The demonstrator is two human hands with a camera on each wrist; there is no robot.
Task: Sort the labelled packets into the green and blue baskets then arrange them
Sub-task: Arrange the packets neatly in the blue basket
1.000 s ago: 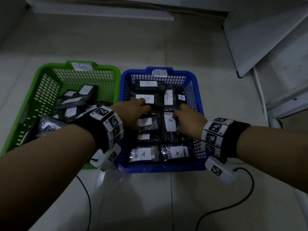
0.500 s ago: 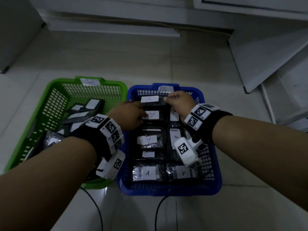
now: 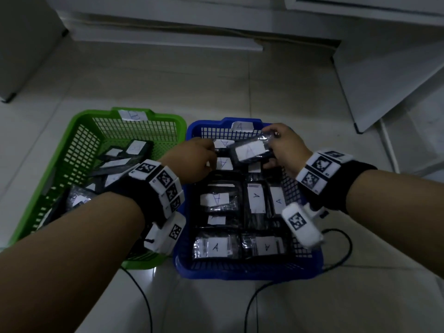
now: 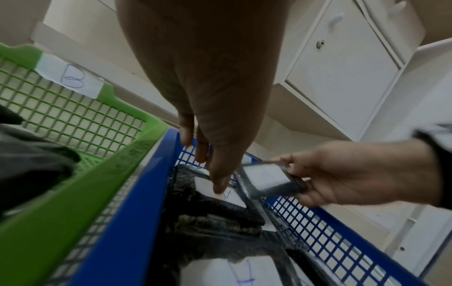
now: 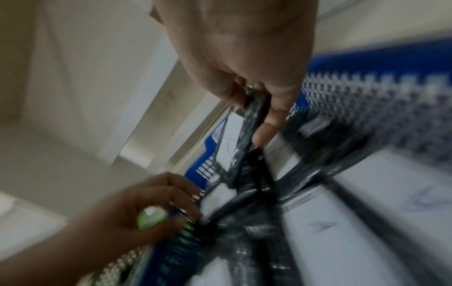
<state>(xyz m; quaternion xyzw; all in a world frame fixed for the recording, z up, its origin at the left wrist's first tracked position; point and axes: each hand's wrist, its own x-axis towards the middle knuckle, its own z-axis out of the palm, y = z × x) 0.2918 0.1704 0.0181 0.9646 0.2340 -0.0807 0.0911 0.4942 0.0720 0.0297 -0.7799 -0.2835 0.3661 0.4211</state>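
Now the right hand [image 3: 284, 147] pinches one A packet [image 3: 249, 150] above the blue basket [image 3: 240, 270], so the flat-fingered left hand [image 3: 192, 162] should hold its neighbour packet [image 4: 215, 193] down while it goes flat, label up.

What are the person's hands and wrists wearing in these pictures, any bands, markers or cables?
Both forearms are bare, no sleeves or gloves. Each wrist wears a black band ringed with white tiles printed with black square codes. A white camera pod bearing one such code hangs under each wrist, and thin black cables trail from them over the floor.
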